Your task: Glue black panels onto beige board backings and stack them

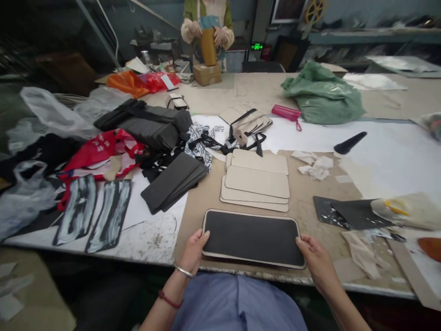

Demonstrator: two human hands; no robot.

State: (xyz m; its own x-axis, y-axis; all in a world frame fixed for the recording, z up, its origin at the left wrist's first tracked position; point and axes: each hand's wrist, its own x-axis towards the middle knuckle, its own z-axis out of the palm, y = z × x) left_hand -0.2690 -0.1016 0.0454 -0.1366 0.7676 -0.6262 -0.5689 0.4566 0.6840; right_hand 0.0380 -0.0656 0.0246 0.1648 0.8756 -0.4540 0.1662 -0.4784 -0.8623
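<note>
A black rectangular panel with rounded corners and a beige border (253,236) lies level at the table's front edge, held by both ends. My left hand (195,250) pinches its left end, thumb on top. At the right end my right hand (314,257) grips it the same way; the fingers underneath are hidden. Just beyond the panel, beige rounded panels (257,180) lie in an overlapping stack. To the left is a fan of dark grey panels (174,181). Two black strips smeared with white paste (109,214) rest farther left.
A large pile of dark panels (151,126) and a red bag (103,154) crowd the left. Crumpled tissue (317,165), a glue-stained bag (409,209) and a green sack (324,94) are on the right. Across the table another person (206,32) holds a brown piece above a cardboard box (207,73).
</note>
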